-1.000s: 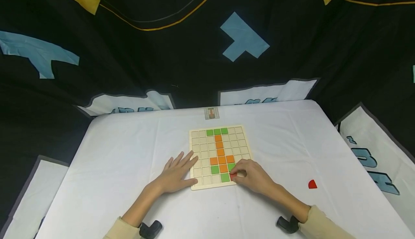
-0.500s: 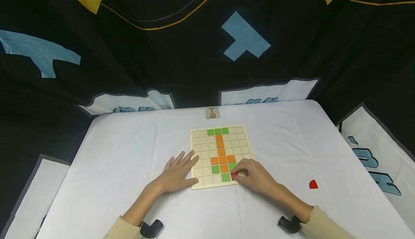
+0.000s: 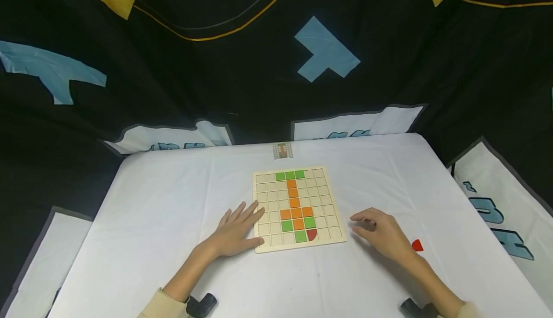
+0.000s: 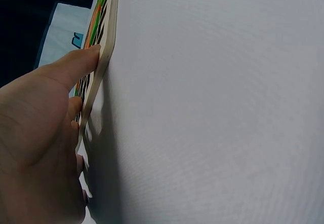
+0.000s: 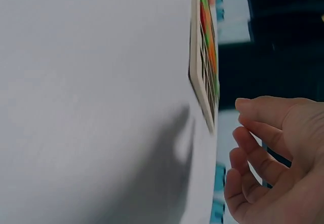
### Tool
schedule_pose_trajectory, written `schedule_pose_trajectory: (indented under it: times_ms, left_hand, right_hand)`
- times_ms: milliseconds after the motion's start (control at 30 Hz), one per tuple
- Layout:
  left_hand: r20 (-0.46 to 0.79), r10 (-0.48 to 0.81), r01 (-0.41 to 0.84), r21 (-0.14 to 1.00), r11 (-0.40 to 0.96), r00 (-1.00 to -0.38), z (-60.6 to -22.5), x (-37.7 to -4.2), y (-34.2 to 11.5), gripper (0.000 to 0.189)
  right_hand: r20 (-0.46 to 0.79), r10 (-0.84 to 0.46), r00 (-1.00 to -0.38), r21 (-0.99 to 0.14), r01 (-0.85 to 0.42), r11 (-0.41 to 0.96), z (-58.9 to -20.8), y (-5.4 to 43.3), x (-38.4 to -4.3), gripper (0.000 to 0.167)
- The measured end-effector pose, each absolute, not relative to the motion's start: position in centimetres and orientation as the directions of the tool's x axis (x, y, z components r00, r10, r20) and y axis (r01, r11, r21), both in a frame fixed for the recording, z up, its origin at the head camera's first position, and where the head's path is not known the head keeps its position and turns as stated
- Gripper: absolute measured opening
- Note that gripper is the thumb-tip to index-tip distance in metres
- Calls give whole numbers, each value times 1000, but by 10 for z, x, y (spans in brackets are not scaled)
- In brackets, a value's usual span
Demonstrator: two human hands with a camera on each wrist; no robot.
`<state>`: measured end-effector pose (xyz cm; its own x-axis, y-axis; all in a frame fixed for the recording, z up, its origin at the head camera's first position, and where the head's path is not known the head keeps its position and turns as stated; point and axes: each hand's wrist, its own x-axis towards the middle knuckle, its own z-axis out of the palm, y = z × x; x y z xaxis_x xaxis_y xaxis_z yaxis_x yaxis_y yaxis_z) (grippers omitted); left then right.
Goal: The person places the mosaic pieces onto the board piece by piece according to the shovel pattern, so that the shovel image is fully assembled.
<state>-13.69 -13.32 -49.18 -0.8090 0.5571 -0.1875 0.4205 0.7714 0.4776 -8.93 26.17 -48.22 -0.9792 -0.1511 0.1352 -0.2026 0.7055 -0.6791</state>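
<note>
A pale wooden grid board (image 3: 320, 198) lies on the white table, with green and orange square tiles in a column and cross pattern. In its bottom row a red quarter-round tile (image 3: 311, 234) sits beside a green tile (image 3: 300, 236). My left hand (image 3: 235, 231) rests with spread fingers on the board's left edge; in the left wrist view its thumb (image 4: 83, 64) touches the rim. My right hand (image 3: 382, 234) is above the table right of the board, fingers loosely bent and holding nothing. Just beyond it lies another red tile (image 3: 417, 245) with a rounded side.
A small card with a printed grid pattern (image 3: 282, 150) lies at the table's far edge. The white tablecloth (image 3: 173, 188) spreads around the board. A black patterned cloth (image 3: 242, 78) hangs behind. Black devices (image 3: 201, 305) are at both wrists.
My right hand has let go of the red quarter-round tile at the board's bottom row and moved right, off the board. The left hand stays in place.
</note>
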Motion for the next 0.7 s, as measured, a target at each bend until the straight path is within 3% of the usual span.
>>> schedule_pose_trajectory:
  times_ms: [200,700]
  left_hand:
    - [-184,557,422,476,772,-810,-494,-137,-133,78]
    - [-185,559,423,478,770,-808,-493,-137,-133,78]
  right_hand:
    - [147,-16,-989,-629,-106,770,-477,303,-69,23]
    - [-164,256,-953,-511,304,804,-484,357,-35,55]
